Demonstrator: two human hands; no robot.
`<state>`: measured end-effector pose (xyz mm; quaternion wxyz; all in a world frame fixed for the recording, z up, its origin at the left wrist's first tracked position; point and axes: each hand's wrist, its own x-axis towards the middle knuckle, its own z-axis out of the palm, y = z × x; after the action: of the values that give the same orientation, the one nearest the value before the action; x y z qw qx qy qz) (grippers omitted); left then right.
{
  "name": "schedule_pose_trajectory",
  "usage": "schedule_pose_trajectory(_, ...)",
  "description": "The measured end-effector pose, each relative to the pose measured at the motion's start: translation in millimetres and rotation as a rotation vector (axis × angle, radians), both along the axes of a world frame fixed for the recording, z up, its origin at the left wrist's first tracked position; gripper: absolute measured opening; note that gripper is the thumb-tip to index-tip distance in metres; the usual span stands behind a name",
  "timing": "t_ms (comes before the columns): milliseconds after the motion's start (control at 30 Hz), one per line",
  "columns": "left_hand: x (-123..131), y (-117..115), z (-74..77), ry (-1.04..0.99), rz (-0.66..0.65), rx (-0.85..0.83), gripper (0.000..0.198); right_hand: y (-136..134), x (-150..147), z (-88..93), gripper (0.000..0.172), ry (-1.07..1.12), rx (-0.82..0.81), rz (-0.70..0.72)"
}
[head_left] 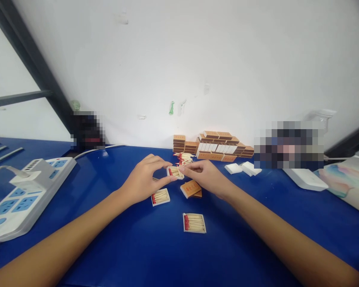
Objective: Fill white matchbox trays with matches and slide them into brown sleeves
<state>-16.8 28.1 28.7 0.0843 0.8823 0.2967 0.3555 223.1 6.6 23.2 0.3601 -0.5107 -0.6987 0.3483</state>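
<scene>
My left hand grips a small white matchbox tray of red-tipped matches, with its thumb at the near edge and fingers at the far edge. At the tray's right end, my right hand is closed in a pinch over the match ends. Whether it grips matches or the tray itself is hidden. A loose pile of matches lies just behind. Below my left hand rests a filled tray, and another filled tray lies nearer to me. Two orange matchbox sleeves overlap under my right hand.
Stacked matchboxes stand against the white wall. White trays lie to their right on the blue table. A large power strip with a plugged-in adapter is at left; a colourful printed item is at right.
</scene>
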Motion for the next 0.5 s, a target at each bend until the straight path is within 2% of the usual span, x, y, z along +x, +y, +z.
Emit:
schedule_pose_trajectory(167,3,-2,-0.9,0.007,-0.023,-0.004,0.029,-1,-8,-5.6,0.059,0.091,-0.046,-0.016)
schedule_pose_trajectory(267,3,-2,-1.1,-0.003,-0.029,0.005,0.029,0,-9,-8.1,0.054,0.132,-0.049,-0.033)
schedule_pose_trajectory(500,2,-1,-2.6,-0.002,-0.033,0.016,0.032,4,-9,-13.0,0.05,0.163,0.07,-0.082)
